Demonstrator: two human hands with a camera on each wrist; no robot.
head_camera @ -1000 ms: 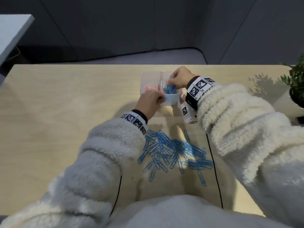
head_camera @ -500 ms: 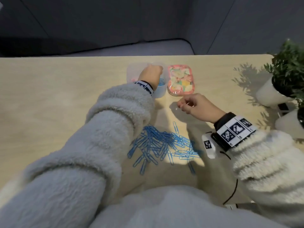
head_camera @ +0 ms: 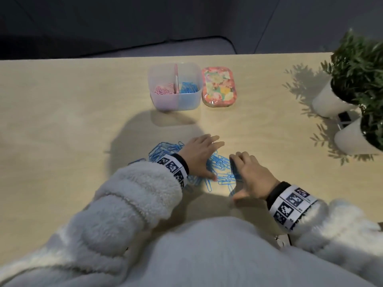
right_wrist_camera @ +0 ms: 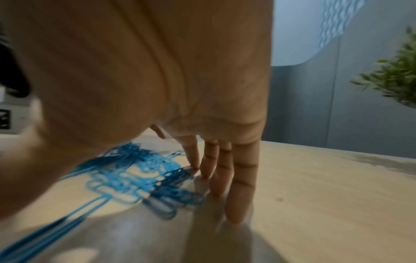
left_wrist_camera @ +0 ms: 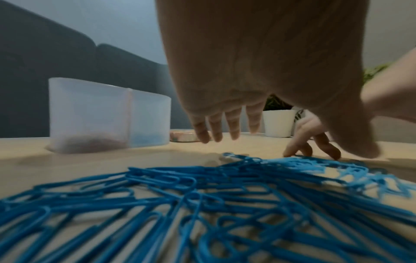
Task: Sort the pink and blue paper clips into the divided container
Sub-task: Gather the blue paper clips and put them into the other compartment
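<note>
A pile of blue paper clips (head_camera: 217,164) (left_wrist_camera: 202,195) (right_wrist_camera: 139,170) lies on the wooden table in front of me. My left hand (head_camera: 200,156) (left_wrist_camera: 227,129) hovers flat over the pile's middle, fingers straight, holding nothing. My right hand (head_camera: 246,175) (right_wrist_camera: 220,176) stands at the pile's right edge, straight fingertips down on the table against the clips. The translucent divided container (head_camera: 175,100) (left_wrist_camera: 108,115) sits farther back, with pink clips (head_camera: 164,90) in its left half and blue clips (head_camera: 187,88) in its right half.
A floral lid (head_camera: 218,85) lies just right of the container. Two potted plants in white pots (head_camera: 329,102) (head_camera: 352,139) stand at the table's right edge. The table's far edge (head_camera: 124,58) runs behind the container.
My left hand has left the container and come down over the clip pile. My right hand has dropped from above the table to the pile's right edge, fingers now straightened.
</note>
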